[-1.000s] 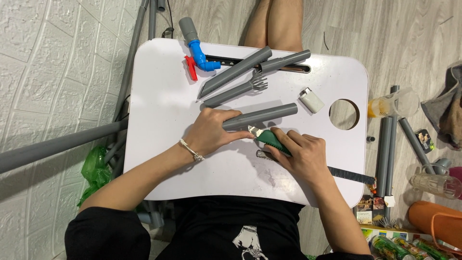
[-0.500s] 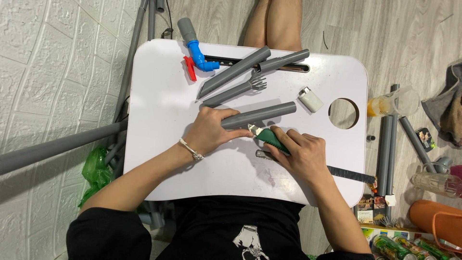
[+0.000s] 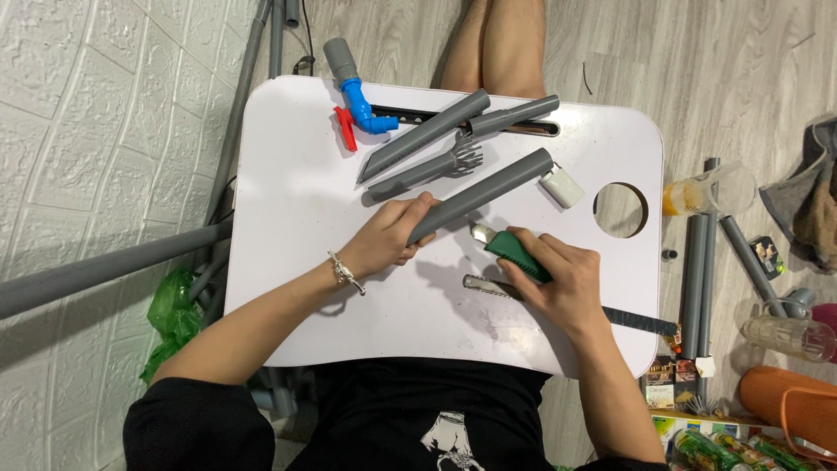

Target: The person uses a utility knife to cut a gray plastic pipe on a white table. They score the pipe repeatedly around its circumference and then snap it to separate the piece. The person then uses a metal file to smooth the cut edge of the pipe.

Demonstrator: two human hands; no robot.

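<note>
On a white lap table (image 3: 288, 218), my left hand (image 3: 388, 240) grips the lower end of a grey plastic pipe (image 3: 488, 192) that slants up to the right. My right hand (image 3: 554, 275) holds a green-handled knife (image 3: 514, 253), its short blade pointing at the pipe near my left fingers. A saw blade (image 3: 484, 286) lies flat on the table under my right hand.
Further back lie two more grey pipes (image 3: 423, 135), one with a split end (image 3: 466, 157), a blue tap with a red handle (image 3: 362, 109) and a small white lighter (image 3: 562, 185). A round hole (image 3: 620, 210) is in the table. Pipes, cups and packets litter the floor at right.
The pipe's far end has swung upward, so it lies steeper across the table. Both hands stay in about the same place.
</note>
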